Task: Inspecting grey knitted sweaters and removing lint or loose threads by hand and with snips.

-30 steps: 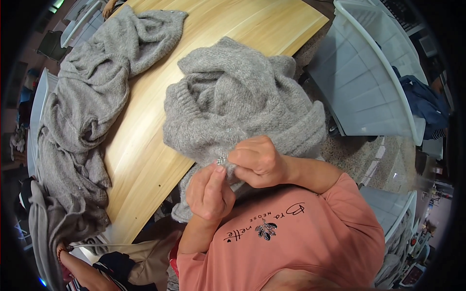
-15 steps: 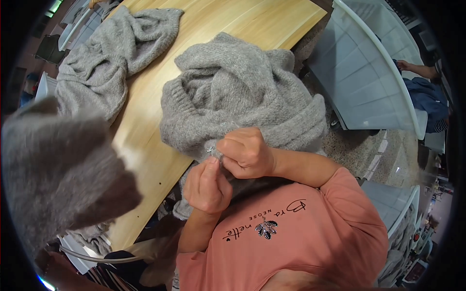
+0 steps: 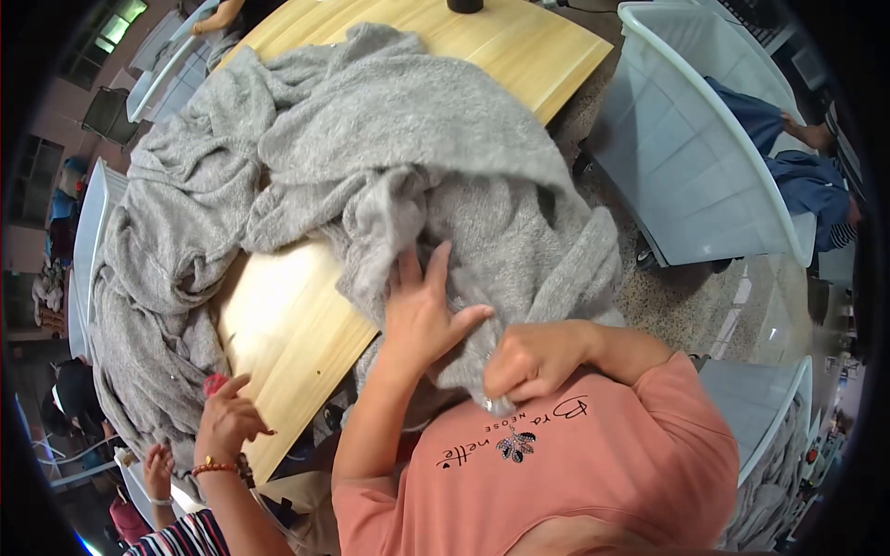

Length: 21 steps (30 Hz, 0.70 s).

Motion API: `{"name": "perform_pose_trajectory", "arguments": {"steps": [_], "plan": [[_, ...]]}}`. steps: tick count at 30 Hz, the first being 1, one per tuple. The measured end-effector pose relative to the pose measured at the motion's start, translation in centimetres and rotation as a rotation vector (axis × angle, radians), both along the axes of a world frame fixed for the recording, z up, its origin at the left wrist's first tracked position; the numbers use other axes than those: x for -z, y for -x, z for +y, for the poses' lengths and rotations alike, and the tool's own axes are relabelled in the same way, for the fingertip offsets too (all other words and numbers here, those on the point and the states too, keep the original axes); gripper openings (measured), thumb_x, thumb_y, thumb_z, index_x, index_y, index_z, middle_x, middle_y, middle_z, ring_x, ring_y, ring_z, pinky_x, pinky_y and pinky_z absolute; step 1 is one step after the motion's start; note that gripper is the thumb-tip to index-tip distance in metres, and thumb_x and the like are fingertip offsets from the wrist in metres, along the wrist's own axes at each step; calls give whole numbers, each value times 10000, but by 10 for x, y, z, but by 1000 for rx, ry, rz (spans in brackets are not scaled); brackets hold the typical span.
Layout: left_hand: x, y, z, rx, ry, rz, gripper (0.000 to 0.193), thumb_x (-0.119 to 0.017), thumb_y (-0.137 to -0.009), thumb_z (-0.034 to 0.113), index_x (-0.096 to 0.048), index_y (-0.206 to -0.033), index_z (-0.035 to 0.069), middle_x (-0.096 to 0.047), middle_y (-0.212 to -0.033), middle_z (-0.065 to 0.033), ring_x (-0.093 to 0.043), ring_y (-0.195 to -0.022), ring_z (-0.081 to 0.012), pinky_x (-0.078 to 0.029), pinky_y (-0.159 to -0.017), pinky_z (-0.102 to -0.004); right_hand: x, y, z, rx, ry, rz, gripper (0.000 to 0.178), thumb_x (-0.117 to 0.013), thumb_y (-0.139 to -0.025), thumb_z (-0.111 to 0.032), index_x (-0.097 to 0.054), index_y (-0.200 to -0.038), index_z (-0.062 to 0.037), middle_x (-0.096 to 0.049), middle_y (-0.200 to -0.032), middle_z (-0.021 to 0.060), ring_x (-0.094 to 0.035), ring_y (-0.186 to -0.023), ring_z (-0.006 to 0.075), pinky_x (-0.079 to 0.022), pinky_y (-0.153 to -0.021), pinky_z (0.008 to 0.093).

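A fluffy grey knit garment [image 3: 501,232] lies bunched over the front of the wooden table and hangs toward my pink shirt. My left hand [image 3: 422,315] reaches into its folds, fingers stretched and spread, thumb out to the right. My right hand [image 3: 538,361] is closed on the garment's near edge, close to my chest. A small shiny spot shows beneath its fingers, too small to make out. More grey knitwear [image 3: 190,157] spreads along the left side of the table, running up against the piece under my hands.
At lower left a co-worker's hand [image 3: 232,422] with a beaded bracelet is near a small red thing [image 3: 215,383]. The wooden table [image 3: 287,315] shows bare wood. A large pale bin [image 3: 686,139] stands at right, a person handling dark blue cloth [image 3: 811,185] beyond it.
My hands have parted: the left opened and moved up into the garment, the right moved down toward my chest. The garment spread leftward. The blurred grey cloth at left now lies on the table.
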<state>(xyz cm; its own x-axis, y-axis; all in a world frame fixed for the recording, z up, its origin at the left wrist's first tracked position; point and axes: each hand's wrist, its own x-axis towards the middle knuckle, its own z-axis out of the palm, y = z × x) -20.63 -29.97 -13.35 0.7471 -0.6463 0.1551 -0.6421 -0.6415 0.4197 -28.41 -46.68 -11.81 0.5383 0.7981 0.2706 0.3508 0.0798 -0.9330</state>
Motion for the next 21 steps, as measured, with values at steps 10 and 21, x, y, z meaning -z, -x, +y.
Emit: {"name": "perform_pose_trajectory", "arguments": {"steps": [10,21], "plan": [[33,-109,-21,-371,-249,168,1009,-732,-586,447,-269,-1352,-19,-339,-1354,-244,-358,-1221,-406,-244,-1055,-396,-2,8,-13,-145,189,-4,137,-551,-700,-125,-462,-676,-24,-518,-606,127,-527,-574,326,-378,-499,405],[-139,-55,-15,-41,711,-45,151,-559,-759,-44,-629,-882,6,-642,-768,-89,-594,-694,-156,-461,-629,-282,-13,15,-53,808,206,-347,664,-734,-639,-224,-459,-1208,-19,-434,-1209,201,-451,-1120,366,-392,-922,392]]}}
